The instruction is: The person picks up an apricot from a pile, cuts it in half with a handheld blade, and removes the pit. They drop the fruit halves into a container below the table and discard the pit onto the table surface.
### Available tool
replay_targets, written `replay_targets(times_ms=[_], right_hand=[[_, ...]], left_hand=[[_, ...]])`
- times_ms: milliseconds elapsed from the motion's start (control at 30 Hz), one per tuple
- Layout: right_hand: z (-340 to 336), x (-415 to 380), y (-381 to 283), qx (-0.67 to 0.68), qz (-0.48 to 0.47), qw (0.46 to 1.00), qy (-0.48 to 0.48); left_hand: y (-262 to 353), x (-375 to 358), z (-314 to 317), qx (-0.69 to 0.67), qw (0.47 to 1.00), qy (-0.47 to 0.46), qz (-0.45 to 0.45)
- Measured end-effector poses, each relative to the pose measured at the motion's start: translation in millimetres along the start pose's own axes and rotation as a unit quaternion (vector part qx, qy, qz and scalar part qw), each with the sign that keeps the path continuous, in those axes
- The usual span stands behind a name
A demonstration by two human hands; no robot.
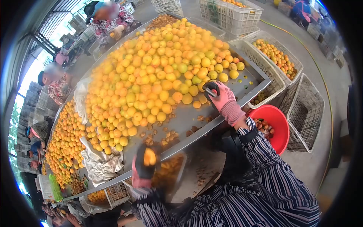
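My left hand (141, 171), in a pink and black glove, is closed on an apricot (150, 156) just beyond the near edge of the metal table; motion smears both. The orange flesh of the fruit faces up. My right hand (226, 99), gloved in pink and black, is wrapped round a small tool with a metal end (210, 92), at the right side of the table. What kind of tool it is, I cannot tell. A large heap of apricots (151, 75) covers most of the table (196, 130). Brown pits (166, 138) lie scattered between my hands.
Right of my right arm stands a red bucket (279, 128) with fruit pieces inside. Beside it are a grey crate (308, 113) and a crate of apricots (295, 60). A white cloth (100, 162) lies at the left table edge. Other people work along the far side.
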State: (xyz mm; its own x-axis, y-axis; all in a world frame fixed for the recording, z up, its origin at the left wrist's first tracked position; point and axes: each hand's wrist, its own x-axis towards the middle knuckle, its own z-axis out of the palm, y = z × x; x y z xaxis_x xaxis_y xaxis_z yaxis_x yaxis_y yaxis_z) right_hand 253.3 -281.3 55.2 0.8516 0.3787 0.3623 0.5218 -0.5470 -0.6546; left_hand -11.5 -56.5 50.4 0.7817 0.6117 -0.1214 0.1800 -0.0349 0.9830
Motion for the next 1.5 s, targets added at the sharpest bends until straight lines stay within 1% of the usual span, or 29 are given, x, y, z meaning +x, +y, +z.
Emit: replay_targets(times_ms=[33, 67, 100, 167, 200, 267, 300, 367, 433, 500, 533, 567, 600, 667, 700, 767, 800, 867, 900, 967, 1033, 1100, 1167, 1233, 1267, 1300, 1367, 1433, 1500], right_hand=[[-8.4, 6.4, -1.3, 0.018, 0.015, 0.998, -0.058], [-2.5, 9.5, 5.6, -0.035, 0.011, 0.996, -0.082], [-2.8, 10.5, 0.6, -0.037, 0.009, 0.996, -0.082], [0.7, 11.8, -16.7, -0.212, 0.025, 0.946, -0.243], [10.6, 9.5, -15.3, -0.259, 0.008, 0.931, -0.259], [36.7, 7.4, 1.7, -0.251, 0.008, 0.933, -0.256], [41.0, 7.5, 6.3, -0.244, 0.011, 0.936, -0.252], [35.7, 9.4, 2.0, -0.241, -0.004, 0.938, -0.25], [28.9, 6.1, -0.9, -0.214, -0.01, 0.951, -0.222], [22.6, -1.8, -0.7, -0.11, -0.078, 0.975, -0.177], [2.5, -6.0, -24.8, 0.067, 0.029, 0.95, -0.303], [-14.0, -11.4, -46.1, 0.239, 0.137, 0.869, -0.411], [-23.8, -21.2, -62.1, 0.234, 0.134, 0.869, -0.415], [-31.7, -53.5, -85.8, 0.443, 0.124, 0.771, -0.44], [-22.1, -71.5, -81.2, 0.489, 0.133, 0.764, -0.399], [-15.3, -96.7, -86.8, 0.442, 0.13, 0.81, -0.362], [-35.8, -92.7, -116.7, 0.391, 0.111, 0.805, -0.432], [-24.0, -110.2, -129.9, 0.412, -0.009, 0.81, -0.418], [-8.8, -119.1, -126.3, 0.423, -0.062, 0.809, -0.404], [-5.0, -132.2, -136.2, 0.231, -0.243, 0.876, -0.347], [-4.5, -143.8, -154.5, 0.164, -0.272, 0.87, -0.376], [-5.2, -154.8, -167.9, 0.131, -0.299, 0.867, -0.377], [-8.2, -160.1, -175.2, 0.095, -0.326, 0.862, -0.377], [-11.3, -163.1, -178.2, 0.289, -0.233, 0.83, -0.415], [-7.3, -165.5, -180.4, 0.337, -0.237, 0.83, -0.376], [-8.6, -167.9, -184.6, 0.336, -0.239, 0.829, -0.378], [-14.4, -175.4, -192.6, 0.392, -0.054, 0.832, -0.388], [-11.4, -180.5, -185.6, 0.37, -0.112, 0.846, -0.367], [-7.8, -189.1, -180.9, 0.439, 0.017, 0.797, -0.414]], left_hand=[[24.0, -22.1, -3.9, -0.089, 0.978, -0.139, -0.128], [21.2, -42.0, -3.6, -0.086, 0.976, -0.123, -0.16], [10.2, -54.2, -10.8, -0.089, 0.975, -0.123, -0.159], [-19.7, -75.5, -29.1, 0.122, 0.981, -0.148, -0.004], [-45.1, -82.5, -41.9, 0.121, 0.982, -0.144, -0.005], [-106.2, -86.8, -69.4, 0.016, 0.986, 0.014, -0.163], [-125.6, -91.8, -81.6, 0.012, 0.987, 0.017, -0.161], [-149.0, -97.8, -100.5, 0.219, 0.951, 0.089, -0.2], [-108.2, -102.3, -82.7, 0.19, 0.954, 0.109, -0.206], [-65.5, -102.2, -54.1, 0.16, 0.956, 0.123, -0.212], [-49.7, -102.6, -39.2, 0.077, 0.977, 0.112, -0.162], [-35.8, -102.4, -25.0, -0.007, 0.989, 0.101, -0.11], [-24.4, -100.6, -12.3, -0.014, 0.99, 0.1, -0.101], [7.0, -102.0, 8.9, -0.093, 0.987, 0.082, -0.101], [2.2, -102.7, 14.5, 0.013, 0.997, 0.06, 0.046], [13.5, -111.6, 25.4, -0.074, 0.995, 0.071, 0.02], [21.0, -115.6, 28.5, -0.075, 0.994, 0.08, 0.016], [30.7, -125.3, 30.3, -0.262, 0.962, 0.021, -0.08], [25.6, -131.1, 29.4, -0.263, 0.961, 0.029, -0.081], [13.2, -139.6, 27.8, -0.498, 0.853, -0.05, -0.147], [11.6, -148.1, 26.5, -0.503, 0.857, -0.037, -0.106], [5.4, -150.4, 20.3, -0.229, 0.973, 0.014, -0.022], [3.2, -156.7, 8.5, -0.211, 0.977, 0.017, -0.031], [26.2, -160.9, 7.4, -0.435, 0.901, 0.003, 0.008], [22.7, -162.8, 8.6, -0.281, 0.956, 0.069, 0.051], [23.5, -165.5, 8.1, -0.283, 0.955, 0.071, 0.052], [33.0, -175.0, 6.3, -0.108, 0.977, 0.142, 0.119], [35.1, -183.4, 2.4, -0.119, 0.974, 0.169, 0.094], [33.2, -188.7, -2.4, -0.125, 0.975, 0.153, 0.101]])
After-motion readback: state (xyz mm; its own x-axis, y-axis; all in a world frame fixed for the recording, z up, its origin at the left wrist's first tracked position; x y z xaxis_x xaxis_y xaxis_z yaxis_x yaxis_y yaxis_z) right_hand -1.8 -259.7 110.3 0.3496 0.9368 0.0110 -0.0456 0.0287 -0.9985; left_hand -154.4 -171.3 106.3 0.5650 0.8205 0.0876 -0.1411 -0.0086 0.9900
